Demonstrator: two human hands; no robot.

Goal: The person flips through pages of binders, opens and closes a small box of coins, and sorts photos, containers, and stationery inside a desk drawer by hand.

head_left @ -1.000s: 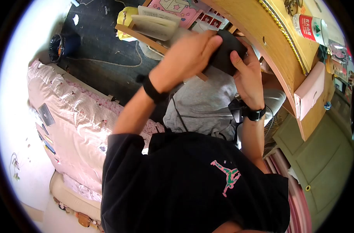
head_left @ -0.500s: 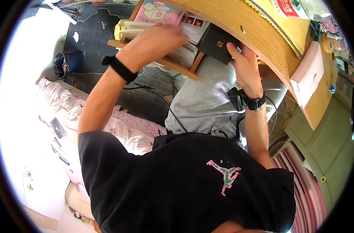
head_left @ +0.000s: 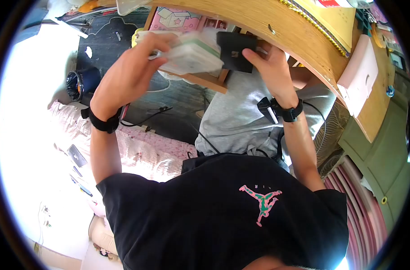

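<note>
At the open drawer (head_left: pixel 200 81): two hands busy by the desk (head_left: pixel 259 20), something in each.
Left hand (head_left: pixel 128 72): arm reaching forward, elbow out, black band (head_left: pixel 106 121) at the wrist; thumb and fingers look closed on one end of the pale case.
Pale case (head_left: pixel 191 56): over the drawer, too blurred for me to read its face; a greenish edge shows.
Right hand (head_left: pixel 272 67): wrist bent inward, thumb pressing the black case, fingers mostly hidden behind; it has a grip.
Black case (head_left: pixel 234 54): right beside the pale one, touching or not I can't tell; its mark is illegible.
Pink print (head_left: pixel 175 20): inside the drawer, partly covered.
</note>
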